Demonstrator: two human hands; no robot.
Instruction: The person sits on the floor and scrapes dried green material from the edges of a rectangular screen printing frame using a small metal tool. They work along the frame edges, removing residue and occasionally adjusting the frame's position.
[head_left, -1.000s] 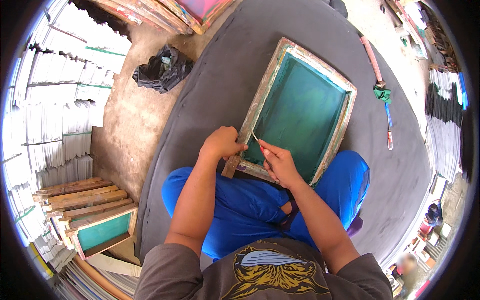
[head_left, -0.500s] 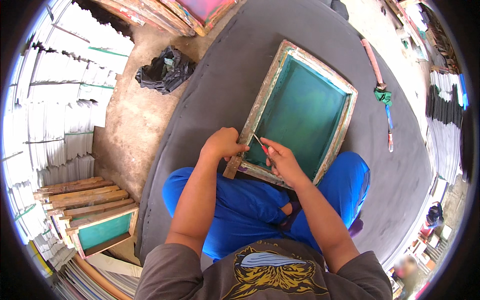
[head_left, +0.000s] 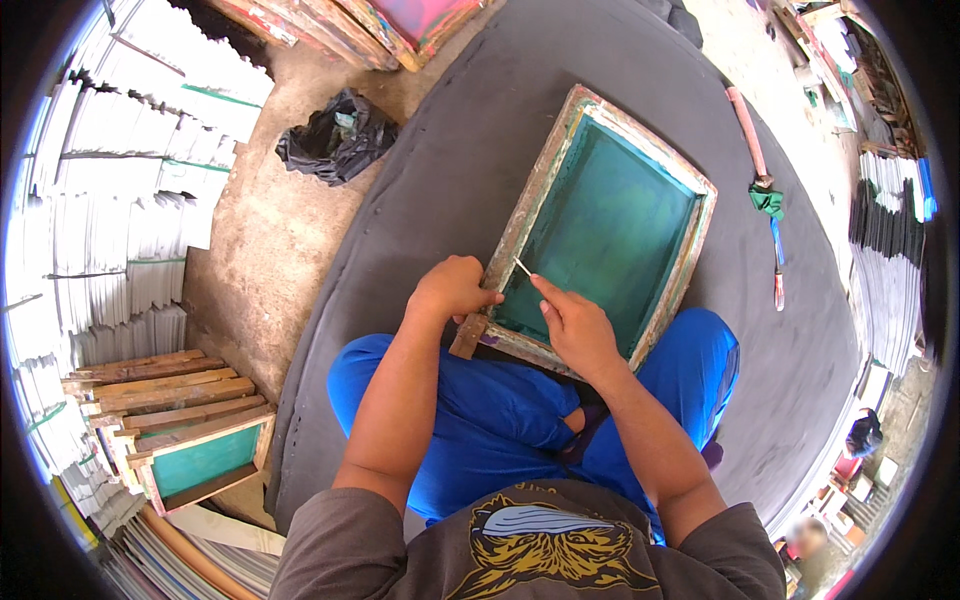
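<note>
A wooden screen-printing frame (head_left: 542, 168) with teal mesh lies tilted across my lap and the dark padded surface. My left hand (head_left: 452, 288) is closed round its left rail near the lower corner, thumb over the inner edge. In my right hand (head_left: 580, 328) is a screwdriver (head_left: 524, 266); its thin metal shaft points up-left, with the tip at the inside edge of that rail. The fingers cover its handle. A short wooden piece (head_left: 467, 336) sticks out past the frame's lower left corner, just below my left hand.
The dark padded surface (head_left: 440, 190) spreads around me. On it at right lie a pink-handled tool (head_left: 744, 130), a green cloth (head_left: 767, 200) and a blue-banded tool (head_left: 778, 265). Left are a black plastic bag (head_left: 340, 140), paper stacks (head_left: 130, 230) and more frames (head_left: 205, 465).
My right hand has turned and moved slightly, now covering the screwdriver's red handle; the tip has shifted a little up along the rail. My left hand keeps its hold.
</note>
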